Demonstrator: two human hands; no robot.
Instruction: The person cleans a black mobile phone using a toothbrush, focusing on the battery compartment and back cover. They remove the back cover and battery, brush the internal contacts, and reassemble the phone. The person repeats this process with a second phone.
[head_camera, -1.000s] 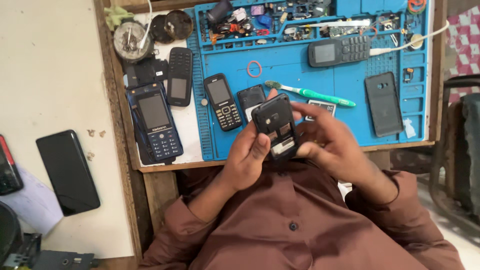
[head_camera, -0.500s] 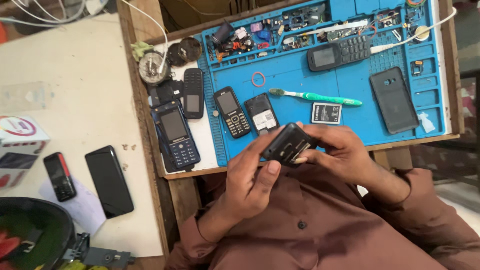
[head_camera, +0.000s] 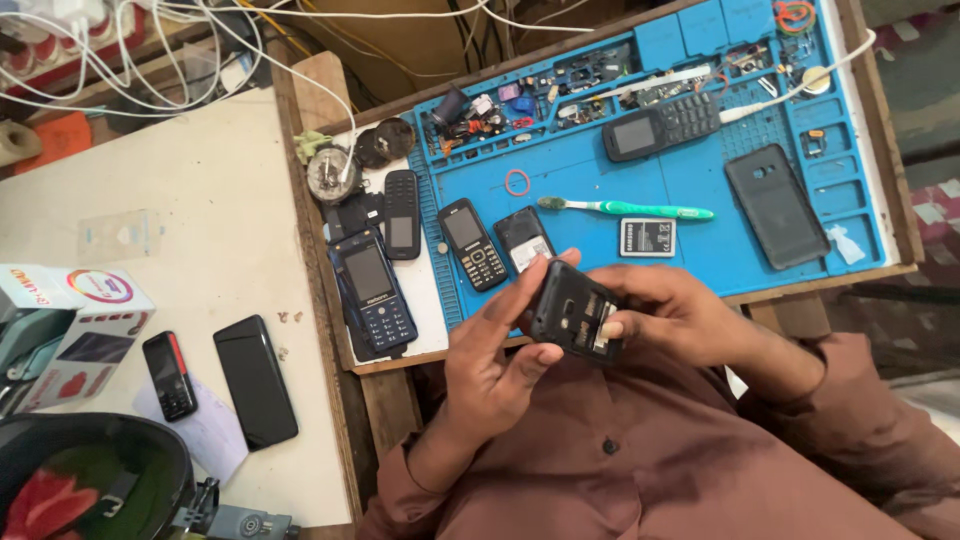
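Note:
Both my hands hold a small black phone (head_camera: 572, 312) with its back cover off, over my lap in front of the bench edge. My left hand (head_camera: 497, 360) cups its lower left end, thumb under it. My right hand (head_camera: 672, 312) grips its right side, fingertips on the open back. Just beyond it on the blue work mat (head_camera: 580, 215) lie a black keypad phone (head_camera: 472, 243), an opened phone (head_camera: 524, 238), a green toothbrush (head_camera: 628, 209) and a silver battery (head_camera: 647, 237).
A dark back cover (head_camera: 776, 205) and another keypad phone (head_camera: 662, 126) lie farther on the mat, with small parts along its top. Blue keypad phones (head_camera: 374, 290) sit at the mat's left. On the white table lie a black smartphone (head_camera: 255, 380), a small phone (head_camera: 168, 374) and a box (head_camera: 75, 330).
The view has shifted so the bench sits farther right and up. My hands have turned the phone so that its open back faces up, and my left thumb has slid under it.

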